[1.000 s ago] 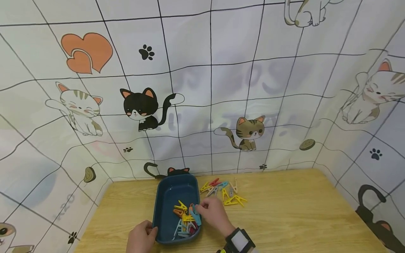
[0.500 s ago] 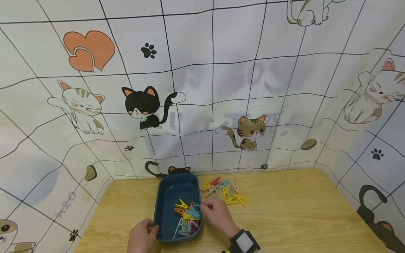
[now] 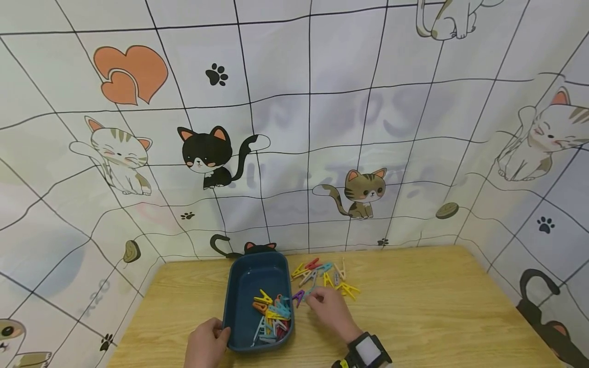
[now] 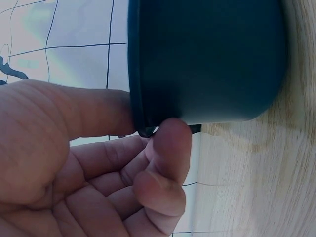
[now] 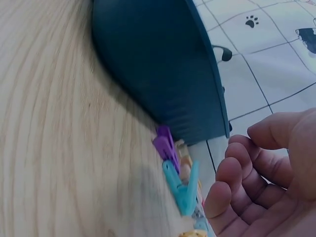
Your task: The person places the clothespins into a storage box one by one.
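My left hand [image 3: 206, 343] pinches the near left rim of a deep blue plastic bin [image 3: 244, 294]; in the left wrist view the thumb lies inside and the fingertips [image 4: 173, 140] outside. Several coloured clothespins [image 3: 276, 313] are heaped in the bin's near right part. Beyond the bin's right side my right hand [image 3: 332, 309] hovers by a purple clothespin [image 3: 298, 297] and a light blue clothespin [image 5: 183, 192] on the table. In the right wrist view its fingers are loosely bent, with nothing seen between them.
More clothespins, among them a red clothespin [image 3: 313, 263] and a yellow clothespin [image 3: 348, 290], lie scattered on the wooden table [image 3: 428, 301] right of the bin. A cat-printed white sheet [image 3: 285, 122] rises behind the table and at both sides.
My right hand has let go of a light blue clothespin over the bin's heap and moved right, off the rim to the loose clothespins. The left hand keeps its hold on the bin.
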Demonstrator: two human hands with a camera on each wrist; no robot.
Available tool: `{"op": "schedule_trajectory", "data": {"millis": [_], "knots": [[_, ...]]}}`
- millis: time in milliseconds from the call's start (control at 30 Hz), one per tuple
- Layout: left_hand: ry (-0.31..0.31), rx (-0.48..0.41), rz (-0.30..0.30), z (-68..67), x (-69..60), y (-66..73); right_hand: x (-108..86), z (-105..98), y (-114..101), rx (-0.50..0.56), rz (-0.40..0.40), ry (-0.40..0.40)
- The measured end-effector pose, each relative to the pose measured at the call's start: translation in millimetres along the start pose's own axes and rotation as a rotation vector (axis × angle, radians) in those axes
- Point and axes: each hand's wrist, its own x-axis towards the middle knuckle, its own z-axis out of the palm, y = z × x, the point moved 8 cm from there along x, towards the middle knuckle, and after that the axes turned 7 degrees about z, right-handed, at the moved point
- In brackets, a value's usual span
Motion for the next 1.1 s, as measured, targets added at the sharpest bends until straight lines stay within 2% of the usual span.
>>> {"op": "schedule_trajectory", "data": {"millis": [333, 700, 1100], "knots": [[-0.009, -0.004, 0.02, 0.0, 0.3, -0.7, 2.2, -3, 11, -0.042, 0.018, 0.026], [-0.011, -0.011, -0.008, 1.3, 0.8, -1.4, 9.5, 3, 18, -0.125, 0.045, 0.105], [-0.018, -0.002, -0.046, 2.8, 2.9, -6.1, 20.2, 9, 20, -0.196, 0.126, 0.169]]}}
